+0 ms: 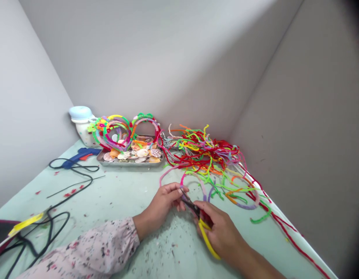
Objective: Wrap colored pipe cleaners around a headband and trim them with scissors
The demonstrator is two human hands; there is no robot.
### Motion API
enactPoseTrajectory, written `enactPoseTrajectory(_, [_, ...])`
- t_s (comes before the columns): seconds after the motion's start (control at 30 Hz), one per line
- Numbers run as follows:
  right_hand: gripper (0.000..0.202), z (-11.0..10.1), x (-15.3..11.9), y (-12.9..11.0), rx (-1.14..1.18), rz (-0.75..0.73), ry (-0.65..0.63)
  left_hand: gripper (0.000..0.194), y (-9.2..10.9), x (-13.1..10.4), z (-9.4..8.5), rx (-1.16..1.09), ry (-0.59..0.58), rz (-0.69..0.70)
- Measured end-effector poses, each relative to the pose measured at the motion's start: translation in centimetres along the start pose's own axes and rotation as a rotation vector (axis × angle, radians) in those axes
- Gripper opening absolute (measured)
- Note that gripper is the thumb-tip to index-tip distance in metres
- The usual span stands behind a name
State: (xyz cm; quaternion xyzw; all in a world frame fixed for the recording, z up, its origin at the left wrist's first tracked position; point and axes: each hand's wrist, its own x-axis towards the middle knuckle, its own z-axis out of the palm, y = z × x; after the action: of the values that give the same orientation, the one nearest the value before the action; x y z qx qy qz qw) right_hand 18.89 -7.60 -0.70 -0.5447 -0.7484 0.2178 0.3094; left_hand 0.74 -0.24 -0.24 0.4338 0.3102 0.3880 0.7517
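My left hand (170,197) is closed in a pinch at the end of a fuzzy pink and lilac pipe-cleaner loop (203,185), whose arch rises just beyond my fingers. Wrapped round the handles of a pair of scissors (206,236) is my right hand (221,228). The scissors have yellow and black handles and dark blades, which point up and left to my left fingertips. Whether the blades touch the pipe cleaner is too small to tell. Part of the loop is hidden behind my hands.
A heap of coloured pipe cleaners (202,149) spreads at the back right. Wrapped headbands (117,133) stand on a metal tray (129,164) of seashells (141,153). Left are a blue glue gun (80,155), black cord (90,179) and white jar (83,126). Walls enclose the table.
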Motion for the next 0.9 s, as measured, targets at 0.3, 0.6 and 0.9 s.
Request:
enactPoseTrajectory(0.3, [0.05,-0.3,0.1,-0.2,-0.132,-0.14,-0.01,0.027,-0.1,0.0,0.1,0.046,0.051,0.008])
enactPoseTrajectory(0.6, [0.043,-0.1,0.1,0.0,-0.142,-0.146,0.054,0.017,0.0,0.1,0.0,0.106,0.084,0.01])
enactPoseTrajectory(0.9, [0.042,0.3,0.0,1.2,-0.09,-0.059,0.163,0.015,-0.3,0.2,-0.1,0.035,0.031,0.06])
